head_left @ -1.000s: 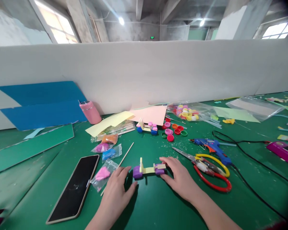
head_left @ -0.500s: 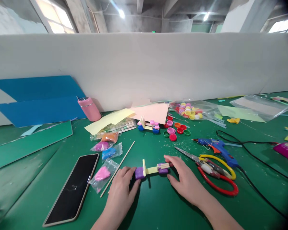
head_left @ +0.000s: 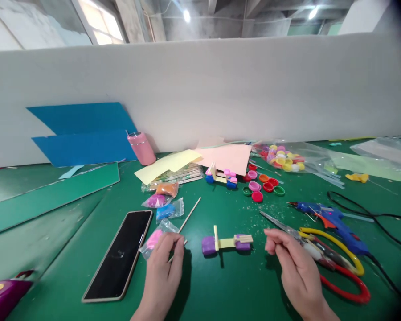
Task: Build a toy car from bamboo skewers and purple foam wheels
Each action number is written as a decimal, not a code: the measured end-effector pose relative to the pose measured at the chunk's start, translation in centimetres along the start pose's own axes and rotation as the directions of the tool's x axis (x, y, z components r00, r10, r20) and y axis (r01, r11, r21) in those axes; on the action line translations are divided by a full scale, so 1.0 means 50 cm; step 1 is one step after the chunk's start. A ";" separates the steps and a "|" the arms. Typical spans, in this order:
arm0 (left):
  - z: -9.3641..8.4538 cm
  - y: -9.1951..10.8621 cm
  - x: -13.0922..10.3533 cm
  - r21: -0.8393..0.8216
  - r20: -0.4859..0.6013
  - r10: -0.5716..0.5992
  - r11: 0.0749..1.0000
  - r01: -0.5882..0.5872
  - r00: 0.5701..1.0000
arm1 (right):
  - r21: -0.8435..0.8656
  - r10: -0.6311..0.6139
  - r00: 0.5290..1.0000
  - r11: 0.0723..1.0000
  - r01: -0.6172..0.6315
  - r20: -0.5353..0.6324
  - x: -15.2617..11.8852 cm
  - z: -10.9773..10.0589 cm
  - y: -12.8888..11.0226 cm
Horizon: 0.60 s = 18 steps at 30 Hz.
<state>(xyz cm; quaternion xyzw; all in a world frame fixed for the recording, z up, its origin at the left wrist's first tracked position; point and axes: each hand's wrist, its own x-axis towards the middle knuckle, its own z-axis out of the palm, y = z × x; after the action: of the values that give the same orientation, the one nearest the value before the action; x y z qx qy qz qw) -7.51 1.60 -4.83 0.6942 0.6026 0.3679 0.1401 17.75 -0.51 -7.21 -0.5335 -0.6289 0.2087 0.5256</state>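
Note:
A small model [head_left: 226, 243] of purple clay blocks and pale craft sticks lies on the green table between my hands, touched by neither. To its left, my left hand [head_left: 163, 267] is closed, thumb and finger pinched about a thin wooden stick [head_left: 171, 260] that shows only in part. A longer wooden stick [head_left: 191, 213] and a bag of pink clay [head_left: 153, 240] lie partly under its fingers. My right hand [head_left: 297, 267] is to the right of the model, fingers curled together with nothing visible in them, beside the red-and-yellow-handled scissors [head_left: 347, 290].
A phone [head_left: 118, 258] lies at left, near bags of coloured clay [head_left: 167, 189]. Behind are a blue-based model [head_left: 221, 178], bottle caps [head_left: 254, 186] and a pink cup [head_left: 142, 149]. A blue glue gun [head_left: 337, 223] with its cord is at right. A white partition [head_left: 203, 93] rises behind.
Both hands have let go of the purple model and moved apart. My left hand has shifted onto the sticks and pink clay bag; my right fingers have curled in. The view has turned left.

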 end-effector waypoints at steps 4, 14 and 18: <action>-0.040 -0.037 0.025 0.174 -0.098 0.008 0.985 0.009 0.995 | -0.004 0.077 0.997 0.997 -0.077 -0.010 -0.007 0.003 0.000; -0.073 -0.079 0.034 0.663 0.198 -0.113 0.747 -0.049 0.974 | -0.072 0.014 0.998 0.997 -0.010 0.056 -0.006 0.009 -0.001; -0.068 -0.081 0.036 0.642 0.202 -0.131 0.766 -0.030 0.971 | -0.105 0.011 0.998 0.994 -0.004 0.068 -0.004 0.008 0.000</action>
<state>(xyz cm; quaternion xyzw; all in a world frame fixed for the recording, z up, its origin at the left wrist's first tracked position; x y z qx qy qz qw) -12.80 3.42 -4.45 0.7219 0.6896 0.0518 -0.0248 17.35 -0.57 -7.45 -0.5553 -0.6546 0.1958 0.4742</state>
